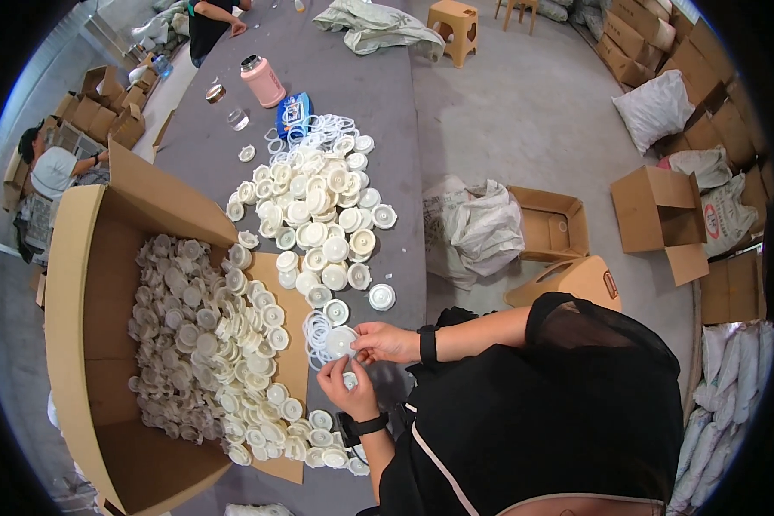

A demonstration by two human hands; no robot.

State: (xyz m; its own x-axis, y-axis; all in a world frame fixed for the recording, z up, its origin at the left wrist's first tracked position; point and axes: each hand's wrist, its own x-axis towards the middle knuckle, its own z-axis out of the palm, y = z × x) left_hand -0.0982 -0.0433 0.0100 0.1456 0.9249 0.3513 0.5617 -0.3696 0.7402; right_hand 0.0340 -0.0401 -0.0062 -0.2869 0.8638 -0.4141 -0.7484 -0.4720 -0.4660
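Note:
My right hand [389,342], a black band at its wrist, pinches the right edge of a round white plastic lid [340,341]. The thumb and fingers of my left hand [353,392] close on the lower edge of the same lid. Just left of the lid, pale sealing rings [316,331] lie in a small pile on the grey table. Close to my left hand is another lid [350,379], partly covered by the fingers. One more lid [382,297] lies alone beyond my right hand.
A big heap of lids [314,198] spreads up the table [396,112], with more rings [335,129] behind. An open carton [82,258] full of lids stands left. Farther back are a pink flask [262,82], a clear bottle [228,110] and a blue packet [293,115]. Two people work beyond.

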